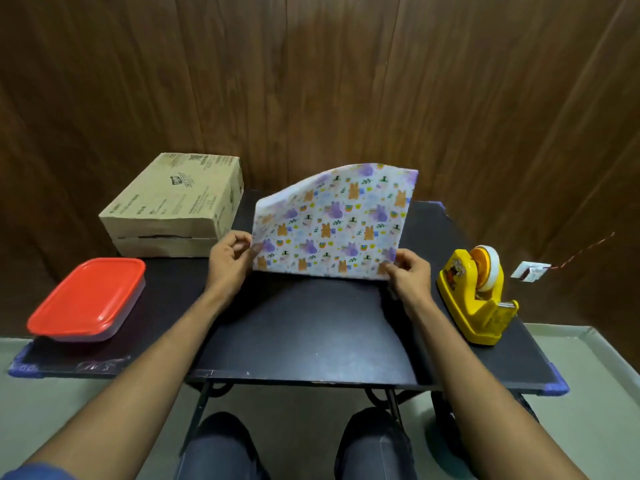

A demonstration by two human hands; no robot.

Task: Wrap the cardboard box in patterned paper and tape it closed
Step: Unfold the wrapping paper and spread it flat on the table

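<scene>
Both hands pinch patterned paper (332,220) | left (230,258) | right (410,271)

The near half of the table (304,327) lies bare between the forearms. The raised patterned paper (332,223) screens the middle rear; the cardboard box (173,202) and red-lidded container (86,299) crowd the left, the yellow tape dispenser (478,299) the right edge.

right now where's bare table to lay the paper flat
Bare: the middle of the table, between the red-lidded container and tape dispenser. Crowded: far left, where the cardboard box sits behind the container.
</scene>
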